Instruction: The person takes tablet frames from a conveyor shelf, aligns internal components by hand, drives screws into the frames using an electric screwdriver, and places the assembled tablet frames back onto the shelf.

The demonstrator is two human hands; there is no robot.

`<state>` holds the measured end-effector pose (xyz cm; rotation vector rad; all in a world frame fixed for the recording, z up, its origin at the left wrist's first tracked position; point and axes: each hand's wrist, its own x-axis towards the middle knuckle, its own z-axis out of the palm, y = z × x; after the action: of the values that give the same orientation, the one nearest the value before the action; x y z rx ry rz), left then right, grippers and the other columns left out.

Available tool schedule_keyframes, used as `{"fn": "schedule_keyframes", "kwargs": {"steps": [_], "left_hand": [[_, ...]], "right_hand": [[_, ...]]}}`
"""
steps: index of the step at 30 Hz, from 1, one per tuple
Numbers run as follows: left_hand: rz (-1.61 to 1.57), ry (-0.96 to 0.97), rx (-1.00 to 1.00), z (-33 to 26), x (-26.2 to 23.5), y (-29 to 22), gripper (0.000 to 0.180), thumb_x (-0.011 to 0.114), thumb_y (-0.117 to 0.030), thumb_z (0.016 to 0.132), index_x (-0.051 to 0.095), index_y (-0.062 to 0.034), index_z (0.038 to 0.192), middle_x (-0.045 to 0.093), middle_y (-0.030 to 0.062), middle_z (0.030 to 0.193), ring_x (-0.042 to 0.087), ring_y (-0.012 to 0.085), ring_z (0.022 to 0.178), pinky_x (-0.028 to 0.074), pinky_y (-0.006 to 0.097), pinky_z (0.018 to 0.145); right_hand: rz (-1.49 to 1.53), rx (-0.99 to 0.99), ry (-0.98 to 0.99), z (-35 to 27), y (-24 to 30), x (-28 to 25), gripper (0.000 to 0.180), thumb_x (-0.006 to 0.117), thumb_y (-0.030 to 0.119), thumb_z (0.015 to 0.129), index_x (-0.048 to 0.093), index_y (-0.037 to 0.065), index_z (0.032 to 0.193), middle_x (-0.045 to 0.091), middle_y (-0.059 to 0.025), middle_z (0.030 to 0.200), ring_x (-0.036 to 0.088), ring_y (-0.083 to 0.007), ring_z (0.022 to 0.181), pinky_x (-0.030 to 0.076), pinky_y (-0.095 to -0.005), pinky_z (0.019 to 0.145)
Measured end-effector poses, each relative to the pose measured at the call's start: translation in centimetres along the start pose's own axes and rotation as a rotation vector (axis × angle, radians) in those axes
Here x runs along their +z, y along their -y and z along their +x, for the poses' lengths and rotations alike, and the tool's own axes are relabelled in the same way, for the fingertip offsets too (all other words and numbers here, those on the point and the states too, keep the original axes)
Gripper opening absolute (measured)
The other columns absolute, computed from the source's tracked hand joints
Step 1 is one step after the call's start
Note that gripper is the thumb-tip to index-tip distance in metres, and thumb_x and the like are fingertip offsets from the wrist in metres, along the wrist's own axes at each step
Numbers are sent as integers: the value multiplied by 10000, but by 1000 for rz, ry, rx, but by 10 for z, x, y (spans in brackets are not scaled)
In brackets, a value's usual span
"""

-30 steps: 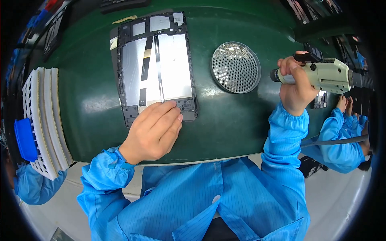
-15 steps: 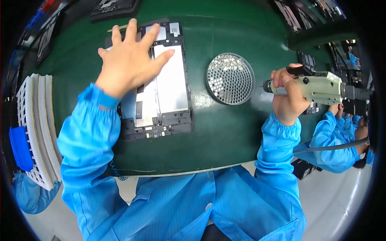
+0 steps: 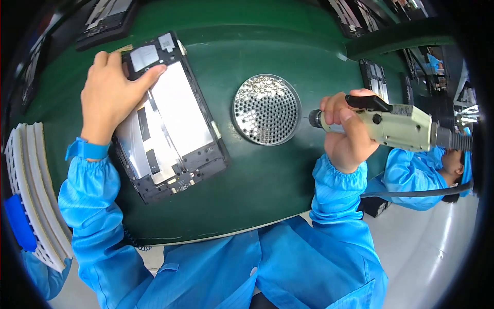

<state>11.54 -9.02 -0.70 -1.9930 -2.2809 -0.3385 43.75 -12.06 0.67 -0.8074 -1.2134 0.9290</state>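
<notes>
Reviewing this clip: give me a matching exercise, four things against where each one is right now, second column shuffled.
Things:
1. left hand
2. right hand
3. round perforated dish
4. stack of white trays

Places:
a. on the green mat between the two hands
b. at the left edge of the bench
c. gripping the far end of the open tablet frame
d. wrapped around the electric screwdriver

Pairs: 1-c, 2-d, 3-a, 4-b
</notes>
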Motion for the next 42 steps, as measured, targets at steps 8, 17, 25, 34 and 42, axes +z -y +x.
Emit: {"fn": "schedule_keyframes", "kwargs": {"steps": [8, 17, 25, 34, 42], "left_hand": [[83, -65, 52, -6, 9, 12, 732, 622, -614, 745, 580, 18, 1110, 568, 166, 1036, 577, 326, 940, 502, 398, 733], [-516, 191, 781, -110, -29, -39, 394, 724, -196, 675, 634, 18, 993, 578, 182, 1094, 563, 372, 1053, 477, 461, 900], [-492, 189, 822, -116, -13, -40, 244, 679, -116, 772, 674, -5, 988, 603, 165, 1116, 565, 337, 1094, 462, 448, 943], [-417, 362, 663, -116, -21, -37, 392, 659, -109, 764, 636, -188, 1147, 548, 160, 1247, 491, 359, 1197, 380, 509, 998], [-436, 368, 697, -113, -19, -26, 393, 659, -134, 759, 645, -245, 1136, 488, 163, 1311, 441, 371, 1241, 355, 534, 1009]], "right_hand": [[138, 23, 177, 1, -3, 43, 334, 565, -40, 775, 433, 18, 1077, 549, -135, 717, 535, -201, 617, 492, -396, 662], [145, 148, 240, 4, -13, 65, 354, 590, -7, 807, 408, 45, 1107, 510, -114, 726, 522, -204, 626, 471, -420, 656], [94, 144, 238, 7, -19, 66, 365, 585, 16, 816, 400, 64, 1126, 505, -105, 701, 503, -200, 600, 453, -421, 633], [116, 104, 259, 6, -25, 61, 367, 598, 29, 810, 408, 69, 1121, 499, -99, 680, 498, -197, 589, 444, -402, 618], [100, 102, 262, 3, -23, 65, 363, 599, 27, 805, 422, 67, 1120, 500, -97, 684, 500, -200, 584, 446, -401, 613]]}}
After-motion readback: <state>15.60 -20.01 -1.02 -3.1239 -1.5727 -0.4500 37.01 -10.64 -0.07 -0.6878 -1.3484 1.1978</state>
